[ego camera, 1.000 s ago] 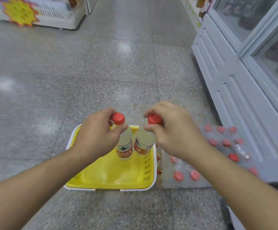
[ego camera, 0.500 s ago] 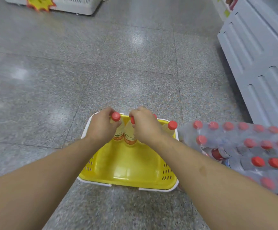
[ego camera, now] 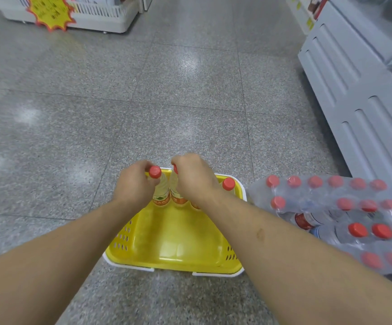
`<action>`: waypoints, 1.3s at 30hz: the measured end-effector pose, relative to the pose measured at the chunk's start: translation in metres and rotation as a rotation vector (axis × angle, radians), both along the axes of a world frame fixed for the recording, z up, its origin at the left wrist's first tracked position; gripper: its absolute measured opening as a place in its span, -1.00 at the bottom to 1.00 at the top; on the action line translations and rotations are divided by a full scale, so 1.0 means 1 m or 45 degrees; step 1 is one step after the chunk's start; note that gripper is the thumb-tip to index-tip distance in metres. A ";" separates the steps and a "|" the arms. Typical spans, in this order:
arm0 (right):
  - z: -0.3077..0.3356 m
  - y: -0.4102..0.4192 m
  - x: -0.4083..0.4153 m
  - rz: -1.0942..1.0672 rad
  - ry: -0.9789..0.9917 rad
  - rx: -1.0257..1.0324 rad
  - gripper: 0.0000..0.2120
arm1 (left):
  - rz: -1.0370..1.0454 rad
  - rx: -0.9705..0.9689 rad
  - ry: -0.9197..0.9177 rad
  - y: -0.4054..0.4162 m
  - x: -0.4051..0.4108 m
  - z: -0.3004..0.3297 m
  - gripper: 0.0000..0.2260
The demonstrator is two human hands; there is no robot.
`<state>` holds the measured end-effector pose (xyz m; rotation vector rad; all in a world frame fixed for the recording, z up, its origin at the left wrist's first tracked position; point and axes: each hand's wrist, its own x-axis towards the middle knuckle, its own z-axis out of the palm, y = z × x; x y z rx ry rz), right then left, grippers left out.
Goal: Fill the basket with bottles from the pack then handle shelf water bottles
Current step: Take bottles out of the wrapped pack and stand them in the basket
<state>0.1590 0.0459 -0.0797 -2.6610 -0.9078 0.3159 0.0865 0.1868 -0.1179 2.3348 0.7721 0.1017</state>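
Observation:
A yellow basket (ego camera: 176,252) with a white rim sits on the floor in front of me. My left hand (ego camera: 135,185) grips the neck of a red-capped water bottle (ego camera: 161,191) standing at the basket's far wall. My right hand (ego camera: 193,178) grips a second bottle (ego camera: 175,191) right beside it. A third bottle (ego camera: 228,184) stands upright in the far right corner, partly hidden behind my right wrist. The shrink-wrapped pack (ego camera: 335,216) of red-capped bottles lies on the floor just right of the basket, its wrap torn open near the middle.
A white chest freezer (ego camera: 359,95) runs along the right side, just behind the pack. A white display bin (ego camera: 110,17) with a yellow star sign (ego camera: 51,12) stands far off at the top left. Grey speckled floor tiles (ego camera: 166,102) stretch ahead.
Both hands have lowered their bottles from above the basket down to its far end. The view has shifted, so the pack and a third bottle in the basket now show more fully.

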 end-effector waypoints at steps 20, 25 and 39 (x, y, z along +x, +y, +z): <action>0.037 -0.192 -0.012 -0.587 0.007 0.436 -0.85 | -0.668 -0.068 -0.370 -0.170 0.020 0.076 -0.83; 0.024 -0.306 -0.013 -0.844 0.034 -0.012 -0.89 | -0.990 -0.172 -0.196 -0.276 0.031 0.064 -0.95; -0.035 -0.371 0.028 -0.635 0.064 -0.302 -0.46 | -0.973 -0.260 0.132 -0.352 0.035 0.023 -0.74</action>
